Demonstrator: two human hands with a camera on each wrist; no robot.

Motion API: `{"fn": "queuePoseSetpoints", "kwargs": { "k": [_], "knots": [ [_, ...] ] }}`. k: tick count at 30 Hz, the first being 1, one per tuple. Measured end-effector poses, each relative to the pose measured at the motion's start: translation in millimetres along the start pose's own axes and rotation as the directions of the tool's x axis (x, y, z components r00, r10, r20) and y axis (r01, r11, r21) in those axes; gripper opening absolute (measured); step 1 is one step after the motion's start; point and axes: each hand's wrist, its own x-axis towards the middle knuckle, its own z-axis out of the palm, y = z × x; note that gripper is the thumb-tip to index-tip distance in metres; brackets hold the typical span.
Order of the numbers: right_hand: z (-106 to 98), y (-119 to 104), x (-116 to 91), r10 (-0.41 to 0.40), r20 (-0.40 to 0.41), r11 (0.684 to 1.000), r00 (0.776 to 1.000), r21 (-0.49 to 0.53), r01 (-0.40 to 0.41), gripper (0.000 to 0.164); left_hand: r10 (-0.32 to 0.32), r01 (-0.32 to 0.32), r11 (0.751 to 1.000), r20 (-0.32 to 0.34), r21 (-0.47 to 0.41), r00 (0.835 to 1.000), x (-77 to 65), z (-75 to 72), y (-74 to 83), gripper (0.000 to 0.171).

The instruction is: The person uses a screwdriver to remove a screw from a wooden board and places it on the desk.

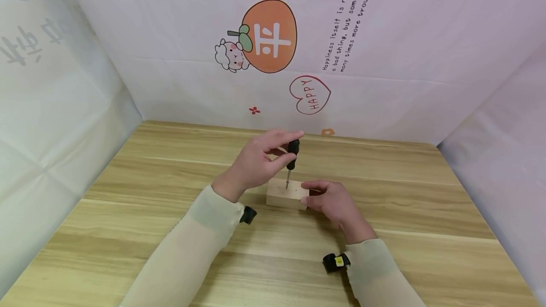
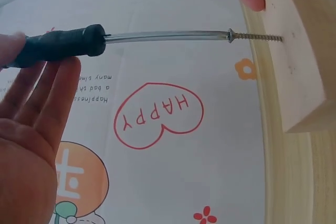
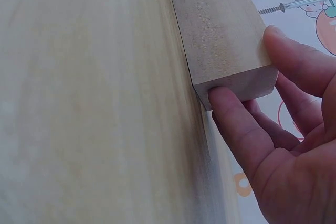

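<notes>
A black-handled screwdriver (image 1: 293, 149) stands nearly upright over a pale wooden block (image 1: 285, 201). Thumb and fingers of my left hand (image 1: 259, 158) pinch its handle near the upper end. In the left wrist view, the shank (image 2: 168, 35) runs to the head of a threaded screw (image 2: 256, 36), whose point sits in the block's top face. Much of the thread shows above the wood. My right hand (image 1: 334, 200) grips the block's right end; in the right wrist view, its fingertips press the end face and a long edge of the block (image 3: 218, 27).
The block lies on a wood-grain table (image 1: 149, 212), toward its back edge. Small dark holes (image 1: 296, 190) mark the top face beside the screw. A printed white cloth (image 1: 192, 94) rises behind the table. Black wrist straps (image 1: 248, 215) sit on both sleeves.
</notes>
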Motion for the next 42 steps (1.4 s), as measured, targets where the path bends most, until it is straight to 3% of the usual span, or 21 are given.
{"fn": "queuePoseSetpoints", "kwargs": {
  "k": [5,10,17,23,31,42],
  "knots": [
    [-0.3,0.6,0.3,0.003,-0.001,1.000,1.000,-0.008,-0.003,0.034,0.011,-0.011,1.000,-0.016,0.011,1.000,0.4,0.8,0.1,0.044],
    [-0.8,0.8,0.6,0.000,0.002,1.000,1.000,-0.007,0.000,0.035,-0.018,0.019,0.999,0.014,-0.051,1.000,1.0,-0.3,1.9,0.043],
    [-1.2,-0.5,-0.3,-0.009,0.000,1.000,1.000,-0.016,0.009,0.034,0.023,-0.022,0.999,-0.011,0.048,1.000,1.8,-0.7,1.2,0.041],
    [-1.2,-1.0,-0.9,-0.010,-0.001,1.000,1.000,-0.008,0.010,0.034,0.027,-0.027,1.000,-0.005,-0.014,1.000,3.2,-0.9,1.1,0.039],
    [-1.3,0.5,0.0,-0.010,-0.005,1.000,1.000,-0.023,0.010,0.035,0.050,-0.050,0.999,0.008,0.018,0.999,2.8,-2.1,0.0,0.040],
    [-0.9,0.8,0.0,-0.007,-0.008,1.000,1.000,-0.012,0.007,0.035,0.025,-0.025,1.000,0.031,0.009,0.999,3.1,-2.5,3.4,0.044]
  ]
}}
